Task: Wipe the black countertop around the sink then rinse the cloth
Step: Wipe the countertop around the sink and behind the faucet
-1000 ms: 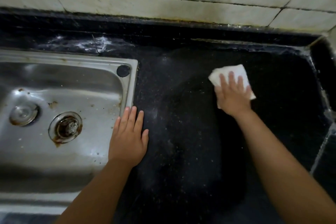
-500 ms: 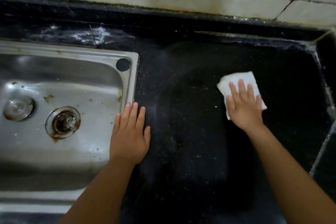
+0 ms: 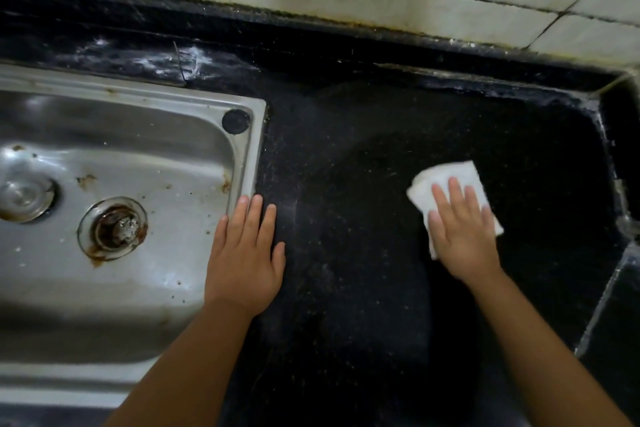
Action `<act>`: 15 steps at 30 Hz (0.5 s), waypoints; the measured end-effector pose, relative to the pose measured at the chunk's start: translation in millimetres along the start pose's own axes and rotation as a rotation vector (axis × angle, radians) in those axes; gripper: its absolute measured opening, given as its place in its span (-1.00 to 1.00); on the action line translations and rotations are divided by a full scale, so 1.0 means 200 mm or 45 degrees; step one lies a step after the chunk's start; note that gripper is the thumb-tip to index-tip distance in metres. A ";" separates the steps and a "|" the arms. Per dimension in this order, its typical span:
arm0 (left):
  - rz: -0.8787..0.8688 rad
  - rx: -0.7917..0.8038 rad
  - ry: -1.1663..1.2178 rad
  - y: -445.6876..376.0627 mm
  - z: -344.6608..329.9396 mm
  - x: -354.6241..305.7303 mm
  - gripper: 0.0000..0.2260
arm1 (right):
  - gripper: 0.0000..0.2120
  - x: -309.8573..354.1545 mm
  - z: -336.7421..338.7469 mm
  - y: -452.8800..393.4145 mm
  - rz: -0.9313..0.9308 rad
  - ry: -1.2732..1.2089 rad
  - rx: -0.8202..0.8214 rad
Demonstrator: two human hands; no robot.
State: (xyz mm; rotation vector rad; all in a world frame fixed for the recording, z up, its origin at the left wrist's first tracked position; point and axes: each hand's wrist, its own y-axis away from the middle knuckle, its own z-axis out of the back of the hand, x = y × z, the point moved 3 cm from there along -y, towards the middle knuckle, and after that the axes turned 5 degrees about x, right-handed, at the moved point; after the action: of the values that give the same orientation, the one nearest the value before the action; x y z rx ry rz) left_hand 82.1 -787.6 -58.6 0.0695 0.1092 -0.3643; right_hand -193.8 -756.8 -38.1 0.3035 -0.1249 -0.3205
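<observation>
Black countertop (image 3: 346,218), white cloth (image 3: 446,177) flat beneath right-hand fingers (image 3: 455,194)

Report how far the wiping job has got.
Done: nothing clearly finished; specks still dot the countertop. In hand: the right hand presses the cloth flat on the counter right of the sink, while the left hand rests by its rim. Left: white smears behind the sink, then rinsing the cloth.

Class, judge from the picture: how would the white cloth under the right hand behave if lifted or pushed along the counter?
The white cloth looks folded and soft-edged, so it would probably droop when lifted. Flat under the right hand, it likely slides rather than rolls on the black countertop. It seems light.
</observation>
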 end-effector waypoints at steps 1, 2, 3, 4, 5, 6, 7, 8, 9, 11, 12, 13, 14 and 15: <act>0.002 -0.001 0.004 0.00 -0.01 0.00 -0.49 | -0.49 0.03 0.02 -0.11 -0.114 -0.067 0.075; 0.006 0.001 0.006 0.00 -0.01 0.00 -0.47 | -0.51 0.10 0.03 -0.19 -0.151 -0.090 0.111; 0.011 0.006 0.009 0.00 -0.01 0.00 -0.45 | -0.52 0.19 0.04 -0.25 -0.143 -0.086 0.141; 0.011 0.013 0.012 0.00 -0.01 0.00 -0.42 | -0.52 0.29 0.04 -0.28 -0.085 -0.071 0.141; 0.009 0.017 0.016 0.00 -0.01 0.00 -0.41 | -0.50 0.37 0.02 -0.27 -0.003 -0.047 0.116; 0.004 0.013 0.019 0.00 -0.01 0.00 -0.41 | -0.45 0.43 -0.01 -0.23 0.091 0.004 0.057; -0.001 0.006 0.022 0.00 -0.01 0.00 -0.43 | -0.41 0.47 -0.06 -0.16 0.193 0.052 -0.014; -0.005 -0.001 0.026 0.00 -0.01 0.00 -0.45 | -0.43 0.48 -0.09 -0.07 0.278 0.087 -0.070; -0.004 -0.004 0.028 0.00 0.00 0.00 -0.47 | -0.50 0.46 -0.12 0.02 0.374 0.088 -0.051; 0.000 0.003 0.029 0.00 0.00 0.00 -0.47 | -0.55 0.34 -0.17 0.19 0.489 0.107 0.006; -0.001 0.005 0.027 0.00 0.00 0.01 -0.46 | -0.54 0.24 -0.16 0.25 0.496 0.114 0.047; 0.001 0.006 0.023 0.00 -0.01 0.01 -0.44 | -0.53 0.12 -0.15 0.26 0.460 0.117 0.039; 0.006 0.006 0.017 0.00 -0.01 0.01 -0.42 | -0.51 0.00 -0.11 0.23 0.365 0.118 0.047; 0.009 0.006 0.012 0.00 -0.01 0.01 -0.40 | -0.48 -0.12 -0.07 0.16 0.237 0.094 0.035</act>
State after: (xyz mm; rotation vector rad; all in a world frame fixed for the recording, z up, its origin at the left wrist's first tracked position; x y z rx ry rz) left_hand 83.6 -787.9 -61.1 0.0765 0.1176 -0.3569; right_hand -204.1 -715.5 -43.4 0.3279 -0.0843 -0.1230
